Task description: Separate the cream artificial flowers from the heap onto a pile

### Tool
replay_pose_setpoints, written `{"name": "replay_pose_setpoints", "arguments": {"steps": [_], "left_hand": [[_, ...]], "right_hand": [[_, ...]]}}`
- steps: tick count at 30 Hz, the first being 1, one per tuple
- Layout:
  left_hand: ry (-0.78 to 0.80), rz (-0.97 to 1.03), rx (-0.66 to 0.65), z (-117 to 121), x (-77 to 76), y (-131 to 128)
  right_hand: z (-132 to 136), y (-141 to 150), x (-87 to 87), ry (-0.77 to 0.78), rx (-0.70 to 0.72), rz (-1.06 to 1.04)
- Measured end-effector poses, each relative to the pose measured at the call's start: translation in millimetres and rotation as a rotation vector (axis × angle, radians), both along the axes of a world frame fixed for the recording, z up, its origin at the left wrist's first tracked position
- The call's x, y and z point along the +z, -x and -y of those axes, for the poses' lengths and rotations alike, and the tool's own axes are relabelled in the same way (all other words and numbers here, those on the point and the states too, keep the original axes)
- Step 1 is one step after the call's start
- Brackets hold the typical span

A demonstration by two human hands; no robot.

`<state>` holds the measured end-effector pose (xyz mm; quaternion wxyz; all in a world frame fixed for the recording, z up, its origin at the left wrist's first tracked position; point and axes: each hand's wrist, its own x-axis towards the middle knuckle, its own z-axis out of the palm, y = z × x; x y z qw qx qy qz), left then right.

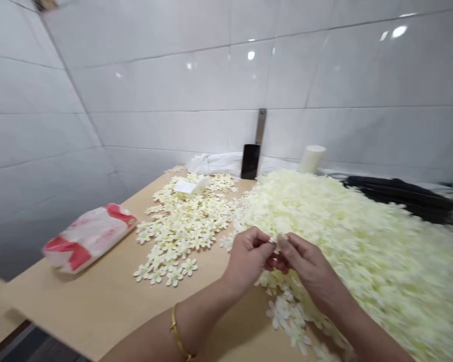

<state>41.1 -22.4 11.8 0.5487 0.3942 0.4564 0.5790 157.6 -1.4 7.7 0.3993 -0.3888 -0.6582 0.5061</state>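
Note:
My left hand and my right hand meet at the fingertips over the near edge of a big heap of pale artificial flowers. Both are closed in a pinch on a small white artificial flower, mostly hidden by the fingers. Left of my hands, a flatter pile of cream five-petalled flowers spreads over the tan table. A few flowers hang or lie just below my right hand. A gold bangle circles my left wrist.
A red-and-white soft pack lies at the left. A white paper scrap rests on the smaller pile. By the tiled wall are a phone propped upright, a metal strip, a white cylinder and a black bag-like item.

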Motion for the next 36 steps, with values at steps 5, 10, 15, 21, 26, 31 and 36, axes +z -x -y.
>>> {"name": "replay_pose_setpoints", "arguments": {"steps": [5,10,15,21,26,31,36], "left_hand": [[-0.034,0.008,-0.074,4,2.9,3],[-0.037,-0.039,-0.104,4,3.1,5],[-0.061,-0.156,-0.168,3,4.8,5],[-0.006,-0.114,-0.219,8,4.8,-2],[0.013,-0.079,-0.192,9,-0.1,-6],[0.055,-0.107,-0.122,6,1.8,-5],[0.043,-0.097,-0.025,3,5.0,2]], "right_hand": [[0,-3,4.0,0.145,0.112,-0.13],[0,-8,5.5,0.155,0.049,-0.083],[2,-13,11.8,-0.008,0.079,0.013],[3,-7,7.2,-0.209,-0.21,0.142],[4,0,1.6,-0.258,-0.284,0.173],[2,-6,6.5,-0.228,-0.303,0.073],[-1,-14,11.8,-0.083,-0.229,-0.057]]}}
